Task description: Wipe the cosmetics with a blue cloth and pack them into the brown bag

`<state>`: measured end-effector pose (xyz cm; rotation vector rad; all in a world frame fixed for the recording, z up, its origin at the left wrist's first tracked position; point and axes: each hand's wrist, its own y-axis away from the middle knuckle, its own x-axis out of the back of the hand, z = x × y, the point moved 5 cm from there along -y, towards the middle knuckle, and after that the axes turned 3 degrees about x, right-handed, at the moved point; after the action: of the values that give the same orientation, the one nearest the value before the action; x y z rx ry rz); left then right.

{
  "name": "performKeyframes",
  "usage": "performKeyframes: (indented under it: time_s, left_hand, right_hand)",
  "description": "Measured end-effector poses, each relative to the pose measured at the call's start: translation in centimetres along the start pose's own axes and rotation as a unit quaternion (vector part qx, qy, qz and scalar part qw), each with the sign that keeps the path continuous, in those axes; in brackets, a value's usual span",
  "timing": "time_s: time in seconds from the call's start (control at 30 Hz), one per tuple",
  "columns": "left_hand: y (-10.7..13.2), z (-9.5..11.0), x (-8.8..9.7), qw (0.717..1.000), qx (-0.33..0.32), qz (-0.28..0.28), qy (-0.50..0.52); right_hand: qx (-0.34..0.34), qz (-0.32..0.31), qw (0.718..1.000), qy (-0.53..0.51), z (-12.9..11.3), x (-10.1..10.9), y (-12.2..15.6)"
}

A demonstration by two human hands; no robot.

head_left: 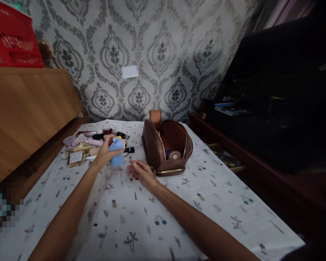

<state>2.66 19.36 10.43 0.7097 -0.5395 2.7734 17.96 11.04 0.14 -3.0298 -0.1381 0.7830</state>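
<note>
My left hand (105, 152) is closed around a light blue item (116, 152), held just above the table beside a pile of cosmetics (91, 145). My right hand (141, 173) lies flat on the patterned white tablecloth (179, 210) with fingers stretched out, holding nothing. It rests just left of a brown leather bag (165, 145) that stands unzipped, with small items visible inside.
A wooden cabinet (27, 108) with a red crate (12, 36) on top stands at the left. A dark wooden unit (233, 145) with an open drawer and dark equipment flanks the right. Patterned wallpaper with a white card (129, 71) is behind.
</note>
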Motion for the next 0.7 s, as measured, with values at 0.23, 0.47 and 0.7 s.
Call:
performKeyframes:
  time_s: [0.23, 0.47, 0.7]
  left_hand:
    - [6.4, -0.4, -4.8, 0.989, -0.036, -0.078, 0.122]
    - [7.4, -1.3, -4.8, 0.987, -0.046, -0.058, 0.143]
    - [7.9, -1.4, -4.9, 0.987, 0.002, -0.064, 0.149]
  right_hand:
    - [-0.007, -0.007, 0.997, -0.074, -0.2, -0.3, 0.4]
    - [0.014, 0.003, 0.999, -0.047, -0.1, 0.4, 0.6]
    - [0.088, -0.024, 0.990, 0.105, -0.7, 0.5, 0.8]
